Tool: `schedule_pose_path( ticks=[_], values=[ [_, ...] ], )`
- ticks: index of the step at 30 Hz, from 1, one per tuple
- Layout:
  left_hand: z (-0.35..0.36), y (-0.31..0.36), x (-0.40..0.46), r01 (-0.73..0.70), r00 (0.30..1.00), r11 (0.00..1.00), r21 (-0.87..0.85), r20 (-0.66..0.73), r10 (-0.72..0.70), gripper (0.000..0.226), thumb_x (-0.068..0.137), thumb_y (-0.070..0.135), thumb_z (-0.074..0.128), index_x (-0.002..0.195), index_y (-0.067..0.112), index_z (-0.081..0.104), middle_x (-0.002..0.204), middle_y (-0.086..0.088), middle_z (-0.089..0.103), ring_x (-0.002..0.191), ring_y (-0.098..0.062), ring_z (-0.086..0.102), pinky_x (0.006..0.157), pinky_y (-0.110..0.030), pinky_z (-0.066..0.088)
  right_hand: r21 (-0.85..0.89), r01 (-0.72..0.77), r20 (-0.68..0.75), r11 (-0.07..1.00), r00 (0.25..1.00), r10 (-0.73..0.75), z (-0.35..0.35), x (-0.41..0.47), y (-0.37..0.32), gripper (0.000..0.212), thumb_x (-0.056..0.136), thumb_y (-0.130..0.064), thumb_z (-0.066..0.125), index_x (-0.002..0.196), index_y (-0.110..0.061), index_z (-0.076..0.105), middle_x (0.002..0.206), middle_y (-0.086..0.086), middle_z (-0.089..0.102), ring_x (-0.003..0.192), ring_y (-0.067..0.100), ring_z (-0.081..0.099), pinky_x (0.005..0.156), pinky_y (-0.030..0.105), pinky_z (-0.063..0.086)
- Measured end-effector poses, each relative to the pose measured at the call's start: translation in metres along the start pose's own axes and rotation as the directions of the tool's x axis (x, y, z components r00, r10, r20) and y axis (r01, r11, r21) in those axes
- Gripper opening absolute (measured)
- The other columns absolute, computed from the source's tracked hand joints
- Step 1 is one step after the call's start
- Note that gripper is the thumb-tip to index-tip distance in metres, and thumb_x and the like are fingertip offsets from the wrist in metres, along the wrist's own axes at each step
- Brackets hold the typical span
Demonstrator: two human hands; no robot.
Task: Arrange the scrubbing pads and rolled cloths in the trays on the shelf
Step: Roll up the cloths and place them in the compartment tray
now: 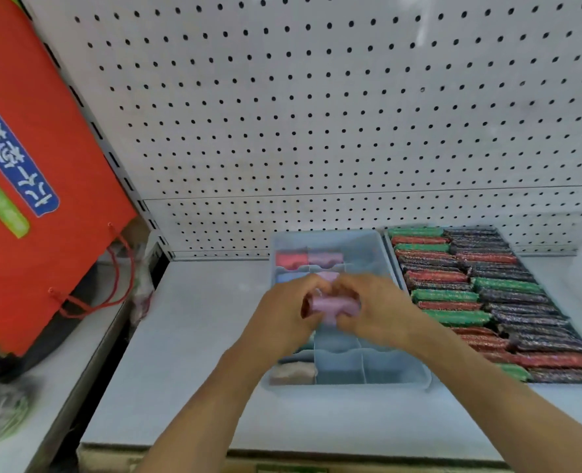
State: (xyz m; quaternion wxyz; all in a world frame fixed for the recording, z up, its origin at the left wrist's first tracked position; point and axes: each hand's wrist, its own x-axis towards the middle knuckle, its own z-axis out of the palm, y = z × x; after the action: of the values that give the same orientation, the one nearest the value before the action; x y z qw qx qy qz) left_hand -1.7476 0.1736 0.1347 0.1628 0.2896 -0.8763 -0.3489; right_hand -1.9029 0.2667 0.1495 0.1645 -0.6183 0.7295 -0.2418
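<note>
Both hands, left [284,310] and right [373,307], closed round a pink rolled cloth [333,305] held over the divided tray [415,375] on the shelf [187,353]. Blurred by motion, middle compartments hidden behind the hands. Beside it, scrubbing pads [487,295] packed in a second tray, cut off at right.

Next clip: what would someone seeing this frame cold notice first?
Probably the two bare hands, left and right, meeting at centre around a pink rolled cloth, above a pale blue divided plastic tray. Right of it, a tray packed with glittery red, green and dark scrubbing pads draws the eye. At far left hangs a big red bag with a blue label.
</note>
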Motion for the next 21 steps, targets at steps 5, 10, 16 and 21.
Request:
schedule_pose_path(
  ticks=[5,10,16,21],
  values=[
    [0.023,-0.016,-0.01,-0.013,1.0,0.996,0.093,0.015,0.011,0.036,0.078,0.019,0.07,0.107,0.033,0.055,0.088,0.012,0.066,0.077,-0.009,0.061,0.072,-0.034,0.051,-0.288,-0.012,0.029,0.958,0.999,0.022,0.021,-0.001,0.001,0.03,0.077,-0.038,0.066,0.104,-0.025,0.063,0.103,0.0,0.063,0.099,0.023,0.058,0.073,0.026,0.037],
    [0.026,-0.021,-0.016,-0.012,0.992,0.954,0.3,-0.12,0.051,0.039,0.077,0.016,0.067,0.112,0.03,0.059,0.107,0.014,0.065,0.106,-0.011,0.055,0.107,-0.031,0.031,-0.382,-0.109,0.022,0.918,0.992,0.127,0.037,-0.006,0.009,0.023,0.08,-0.035,0.061,0.103,-0.033,0.064,0.102,-0.004,0.068,0.098,0.022,0.062,0.07,0.028,0.041],
    [0.021,-0.038,-0.027,0.239,0.956,0.948,0.21,-0.219,-0.193,0.074,0.078,-0.012,0.047,0.141,0.024,0.038,0.158,0.002,0.015,0.144,-0.016,0.018,0.119,-0.035,0.013,-0.457,-0.107,0.036,0.883,0.99,0.139,0.044,-0.005,0.017,0.024,0.084,-0.034,0.055,0.106,-0.038,0.064,0.1,-0.005,0.068,0.092,0.024,0.063,0.066,0.027,0.04],
    [0.023,-0.034,-0.029,0.329,0.929,0.944,-0.035,-0.166,-0.33,0.072,0.083,-0.019,0.036,0.144,0.022,0.036,0.158,0.006,0.01,0.142,-0.009,0.024,0.093,0.001,0.017,-0.567,-0.071,0.131,0.821,0.976,0.175,0.048,0.001,0.007,0.016,0.086,-0.024,0.052,0.096,-0.029,0.064,0.087,-0.002,0.061,0.09,0.026,0.063,0.061,0.026,0.032]
  ],
)
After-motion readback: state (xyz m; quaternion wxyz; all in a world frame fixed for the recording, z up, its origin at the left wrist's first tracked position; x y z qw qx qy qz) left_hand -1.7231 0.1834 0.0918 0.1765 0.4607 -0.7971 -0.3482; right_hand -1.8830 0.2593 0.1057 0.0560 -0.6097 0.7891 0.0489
